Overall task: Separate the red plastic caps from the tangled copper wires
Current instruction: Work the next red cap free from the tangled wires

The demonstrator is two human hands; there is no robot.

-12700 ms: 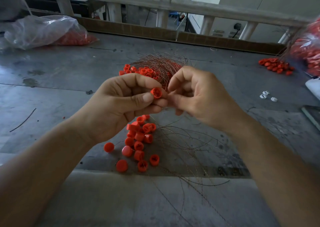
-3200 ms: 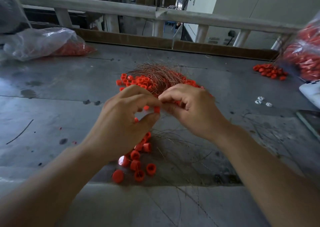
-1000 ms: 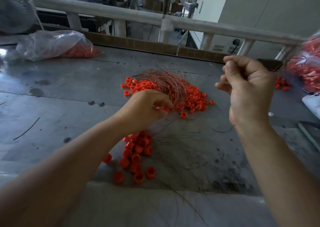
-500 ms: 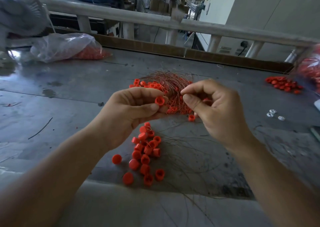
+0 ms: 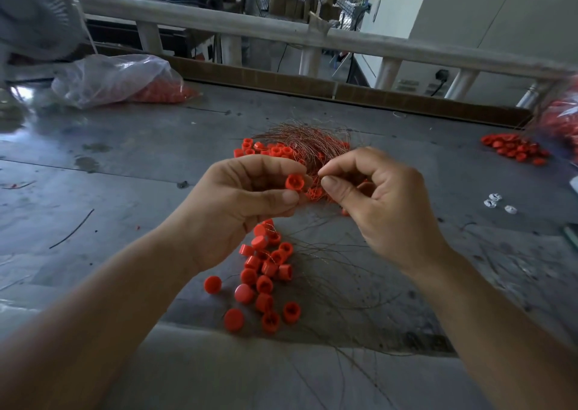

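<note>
Right now the red cap [image 5: 294,181] is held up above the table, its open mouth toward the camera, clamped between the thumb and curled fingers of the left hand [image 5: 237,209]. Just beside it the right hand [image 5: 375,203] has thumb and forefinger pressed together on what looks like a fine copper strand [image 5: 318,176], though it is too thin to be sure. The likeliest trouble, I judge, is the strand itself: a jerky or sideways pull could snap it and leave a stub lodged in the cap, or it could slide out of the pinch, there being so little to grip. A hard tug could also pop the small, smooth cap out of the left fingers, and it would roll. Behind the hands lies the tangled bundle [image 5: 308,142] with many caps caught in it; if the pinched strand runs back into it, pulling may drag the knot forward and tighten it. Below the hands, freed caps [image 5: 266,272] lie touching loose wires [image 5: 337,272] on the table [image 5: 125,165], so anything dropped there could muddle caps and wire together. A fan [image 5: 34,18] stands far left; if it runs, light strands might drift.
</note>
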